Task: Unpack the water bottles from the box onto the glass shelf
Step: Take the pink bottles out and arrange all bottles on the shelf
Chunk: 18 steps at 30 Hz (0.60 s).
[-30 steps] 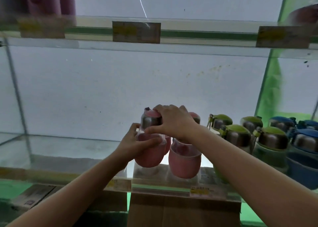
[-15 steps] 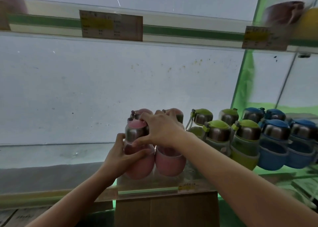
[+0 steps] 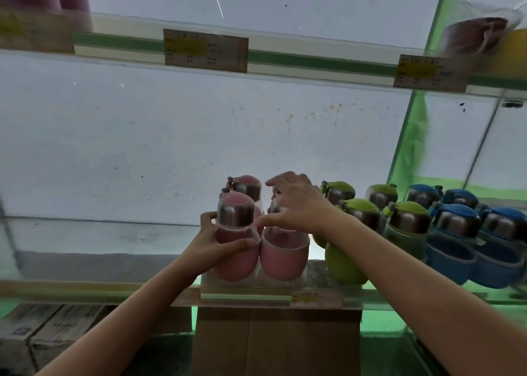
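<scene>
Several pink water bottles with steel caps stand in a cluster on the glass shelf [image 3: 85, 287]. My left hand [image 3: 212, 244] wraps the body of the front left pink bottle [image 3: 235, 241], which stands upright on the shelf. My right hand [image 3: 296, 204] rests with spread fingers over the cap of the front right pink bottle [image 3: 285, 257], hiding that cap. Another pink bottle [image 3: 246, 187] stands behind. The cardboard box [image 3: 273, 344] sits below the shelf edge.
Green bottles [image 3: 345, 261] and blue bottles [image 3: 453, 250] fill the shelf to the right. The shelf part to the left holds nothing. An upper glass shelf [image 3: 285, 59] with price labels runs overhead. Smaller boxes [image 3: 42, 330] lie at the lower left.
My right hand has shifted from the front left bottle's cap to the front right bottle's cap. My left hand stays on the front left bottle. The camera view has shifted.
</scene>
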Each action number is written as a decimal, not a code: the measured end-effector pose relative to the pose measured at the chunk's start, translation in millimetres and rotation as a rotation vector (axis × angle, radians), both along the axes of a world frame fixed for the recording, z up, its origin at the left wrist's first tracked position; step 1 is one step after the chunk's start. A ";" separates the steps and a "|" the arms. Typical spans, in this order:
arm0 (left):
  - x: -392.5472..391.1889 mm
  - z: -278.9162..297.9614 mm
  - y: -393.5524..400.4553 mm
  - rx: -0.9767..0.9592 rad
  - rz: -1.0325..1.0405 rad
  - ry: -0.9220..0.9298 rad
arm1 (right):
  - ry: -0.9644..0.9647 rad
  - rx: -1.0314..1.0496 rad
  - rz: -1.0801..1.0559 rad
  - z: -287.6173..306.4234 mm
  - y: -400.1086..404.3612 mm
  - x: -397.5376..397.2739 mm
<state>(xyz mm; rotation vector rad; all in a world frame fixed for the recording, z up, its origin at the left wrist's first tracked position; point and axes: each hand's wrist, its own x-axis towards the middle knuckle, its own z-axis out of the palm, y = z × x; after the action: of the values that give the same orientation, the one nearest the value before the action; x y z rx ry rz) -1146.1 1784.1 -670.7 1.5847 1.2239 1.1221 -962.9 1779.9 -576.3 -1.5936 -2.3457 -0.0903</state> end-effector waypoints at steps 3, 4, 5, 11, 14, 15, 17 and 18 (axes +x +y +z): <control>-5.2 0.4 -2.7 -0.056 -0.081 -0.053 | -0.019 -0.072 -0.089 -1.3 -1.3 8.3; -7.6 -1.3 -2.5 -0.080 -0.091 -0.072 | -0.028 -0.092 -0.117 -2.9 -0.7 10.5; -8.4 -2.2 -2.9 -0.090 -0.096 -0.088 | -0.035 -0.108 -0.143 -4.1 0.5 13.1; -5.6 -3.7 -4.9 -0.082 -0.068 -0.123 | 0.094 -0.199 -0.101 -7.3 8.6 21.2; 3.0 -6.9 -3.2 -0.036 -0.027 -0.084 | 0.186 -0.244 -0.043 -3.0 7.8 28.9; 7.4 -8.4 -1.6 -0.020 0.003 -0.067 | 0.212 -0.285 -0.025 -0.1 7.2 33.4; 17.8 -11.3 0.1 0.004 0.083 -0.011 | 0.258 -0.378 0.001 7.3 5.8 42.5; 23.4 -13.1 0.7 0.018 0.119 0.019 | 0.263 -0.409 0.011 11.0 5.7 46.4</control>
<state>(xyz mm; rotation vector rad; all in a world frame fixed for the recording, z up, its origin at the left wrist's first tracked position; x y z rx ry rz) -1122.6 1784.9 -683.8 1.5557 1.3392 1.1983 -916.5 1785.6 -565.3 -1.6439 -2.2602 0.6009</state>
